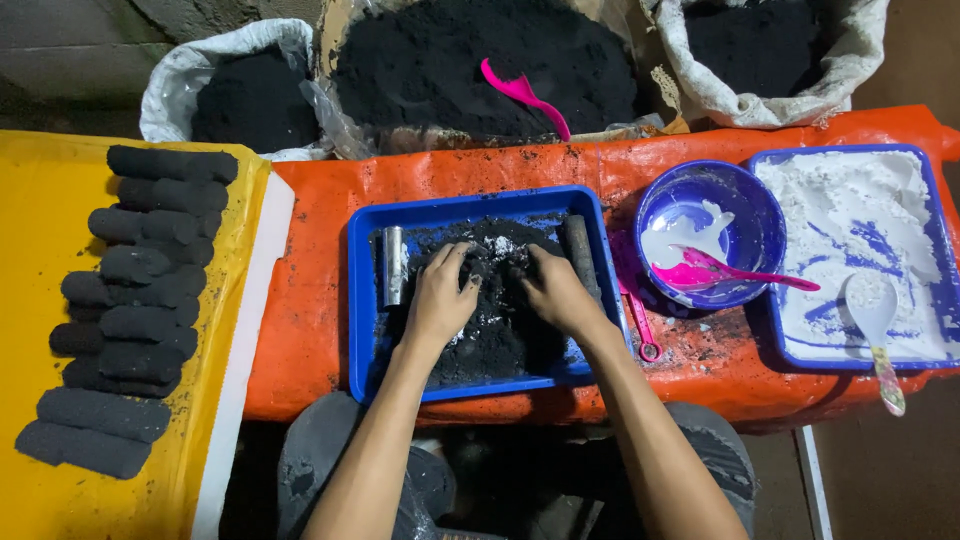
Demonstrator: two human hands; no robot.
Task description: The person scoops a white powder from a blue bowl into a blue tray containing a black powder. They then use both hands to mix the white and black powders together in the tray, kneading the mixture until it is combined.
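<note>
While the person leans over the orange-covered table, both hands press palm-down into the black powder heaped in the blue tray at the table's front edge. The left hand and the right hand lie side by side, fingers curled loosely into the mix, gripping nothing solid. A metal tube lies by the tray's left wall, a dark tube by its right wall. Toward the right edge stand a blue bowl with a pink spoon and a tray of white powder. Black pressed rolls lie on the yellow sheet at left.
</note>
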